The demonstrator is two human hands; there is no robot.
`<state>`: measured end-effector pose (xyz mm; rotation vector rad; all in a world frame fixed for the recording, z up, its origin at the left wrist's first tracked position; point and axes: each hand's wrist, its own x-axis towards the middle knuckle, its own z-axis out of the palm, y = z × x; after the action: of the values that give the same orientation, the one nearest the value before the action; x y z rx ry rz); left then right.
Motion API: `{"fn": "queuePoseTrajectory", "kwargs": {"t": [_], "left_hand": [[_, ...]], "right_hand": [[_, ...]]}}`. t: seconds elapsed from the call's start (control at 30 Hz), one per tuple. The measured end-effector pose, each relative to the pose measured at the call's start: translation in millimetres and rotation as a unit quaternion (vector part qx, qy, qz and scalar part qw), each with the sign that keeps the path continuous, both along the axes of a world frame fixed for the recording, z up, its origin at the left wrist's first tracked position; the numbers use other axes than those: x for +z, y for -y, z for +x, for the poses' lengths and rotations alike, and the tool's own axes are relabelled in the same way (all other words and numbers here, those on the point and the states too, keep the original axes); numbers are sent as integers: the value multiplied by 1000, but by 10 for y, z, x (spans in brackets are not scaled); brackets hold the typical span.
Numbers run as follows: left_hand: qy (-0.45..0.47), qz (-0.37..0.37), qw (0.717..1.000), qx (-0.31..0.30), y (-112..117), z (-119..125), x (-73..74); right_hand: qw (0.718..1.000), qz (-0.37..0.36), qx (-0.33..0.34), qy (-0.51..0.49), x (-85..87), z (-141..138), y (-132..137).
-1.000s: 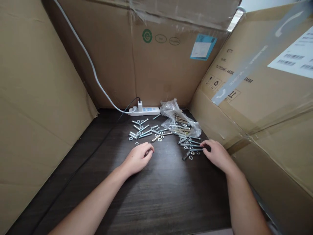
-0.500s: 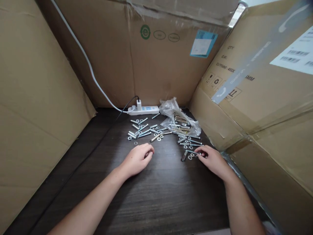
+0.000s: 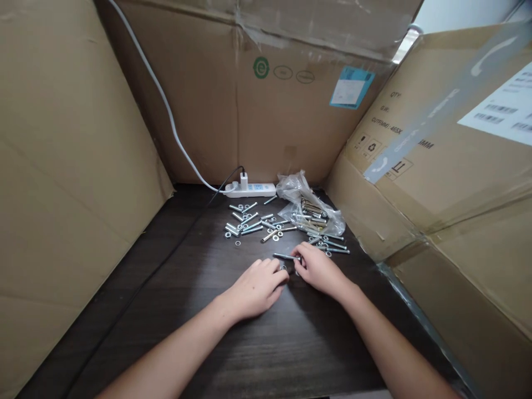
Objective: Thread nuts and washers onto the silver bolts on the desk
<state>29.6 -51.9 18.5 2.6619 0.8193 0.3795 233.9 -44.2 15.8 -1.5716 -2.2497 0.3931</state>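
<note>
In the middle of the dark table, my right hand (image 3: 318,269) is closed, with its fingertips on a thin silver bolt (image 3: 282,256) that points left. Just left of it lies my left hand (image 3: 255,288), fingers curled and closed. A washer (image 3: 283,267) shows beside the left fingertips, in the narrow gap between the hands. Whatever the left fingers hold, if anything, is hidden. Beyond the hands lie scattered bolts, nuts and washers, among them a brass-coloured bolt (image 3: 269,236) and a single ring (image 3: 238,243). More silver bolts (image 3: 334,244) lie to the right.
A clear plastic bag (image 3: 293,185) of bolts and sleeves lies at the back right. Beside it stands a white power strip (image 3: 251,190) with a plug and cables. A black cable (image 3: 174,235) crosses the table's left side. Cardboard walls (image 3: 199,100) enclose the back and both sides.
My right hand has moved left with the bolt; the washers and dark sleeve near it have left their spot. My left hand has shifted right, close to it. The view has turned slightly left.
</note>
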Motion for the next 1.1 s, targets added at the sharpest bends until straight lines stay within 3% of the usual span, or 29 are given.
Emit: {"fn": "queuePoseTrajectory", "kwargs": {"t": [0.17, 0.4, 0.83, 0.97, 1.1], "left_hand": [[22, -18, 998, 54, -89, -76, -22], [10, 1, 994, 105, -143, -53, -51], [26, -10, 995, 94, -139, -49, -39], [134, -58, 982, 121, -162, -62, -14], [309, -174, 918, 177, -223, -116, -21]], "right_hand": [[996, 13, 30, -77, 133, -3, -272], [982, 33, 23, -182, -64, -13, -248], [976, 11, 1, -216, -56, 33, -246], [965, 48, -28, -256, -50, 42, -248], [934, 95, -74, -336, -45, 26, -227]]}}
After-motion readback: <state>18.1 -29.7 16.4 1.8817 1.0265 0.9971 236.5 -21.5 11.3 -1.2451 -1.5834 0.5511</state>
